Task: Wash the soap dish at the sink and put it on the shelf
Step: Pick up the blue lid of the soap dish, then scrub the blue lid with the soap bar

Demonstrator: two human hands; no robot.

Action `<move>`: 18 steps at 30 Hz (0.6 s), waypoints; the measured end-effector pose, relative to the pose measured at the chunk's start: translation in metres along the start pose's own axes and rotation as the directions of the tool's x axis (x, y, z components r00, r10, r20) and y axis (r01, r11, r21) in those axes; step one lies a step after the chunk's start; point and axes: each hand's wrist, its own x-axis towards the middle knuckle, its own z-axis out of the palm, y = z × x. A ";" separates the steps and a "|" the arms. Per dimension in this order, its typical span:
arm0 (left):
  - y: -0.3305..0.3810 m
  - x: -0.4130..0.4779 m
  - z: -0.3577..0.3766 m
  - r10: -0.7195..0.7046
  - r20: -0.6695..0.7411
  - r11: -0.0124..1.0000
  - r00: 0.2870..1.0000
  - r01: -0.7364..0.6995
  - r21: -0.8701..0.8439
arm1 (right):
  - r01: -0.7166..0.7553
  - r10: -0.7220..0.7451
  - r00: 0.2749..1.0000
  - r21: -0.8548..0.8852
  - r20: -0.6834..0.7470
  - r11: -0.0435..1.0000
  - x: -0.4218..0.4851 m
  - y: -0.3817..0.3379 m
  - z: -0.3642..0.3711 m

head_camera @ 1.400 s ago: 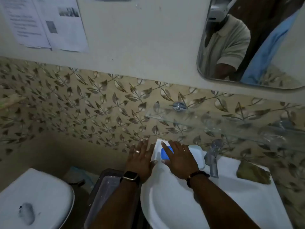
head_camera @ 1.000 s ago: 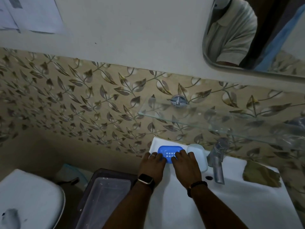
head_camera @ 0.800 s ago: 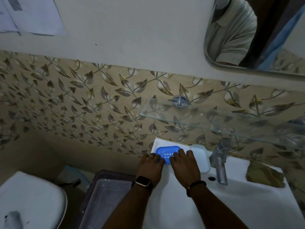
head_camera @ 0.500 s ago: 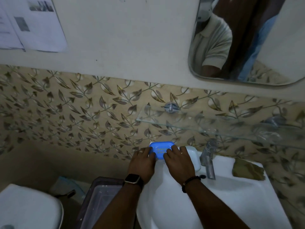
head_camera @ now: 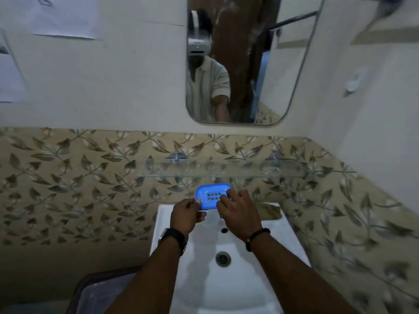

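We held the blue slotted soap dish (head_camera: 212, 196) over the sink (head_camera: 226, 279), left hand (head_camera: 184, 215) and right hand (head_camera: 238, 213) fingers pinching its edges; light, stiff plastic, likely slippery wet.

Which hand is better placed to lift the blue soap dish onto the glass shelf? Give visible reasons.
Probably the right hand: its fingers lie over the soap dish top, nearer the glass shelf. The left hand only pinches the near left edge.
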 end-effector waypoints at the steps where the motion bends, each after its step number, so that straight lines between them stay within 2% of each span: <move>1: 0.000 -0.004 0.007 -0.032 0.027 0.997 0.999 0.033 -0.068 | 0.001 -0.001 1.000 -0.001 0.001 1.000 -0.008 0.005 -0.001; 4: -0.007 -0.013 0.026 -0.071 0.064 0.985 0.995 0.080 -0.151 | -0.035 0.035 0.999 0.019 -0.013 0.999 -0.032 0.019 0.000; 9: -0.022 -0.020 0.042 -0.078 0.037 0.983 0.996 0.083 -0.163 | -0.267 0.267 0.964 0.009 0.017 0.964 -0.052 0.054 0.003; 18: -0.049 -0.025 0.041 -0.054 0.011 0.991 0.998 0.055 -0.118 | -0.487 0.493 0.830 -0.093 0.260 0.869 -0.073 0.115 0.053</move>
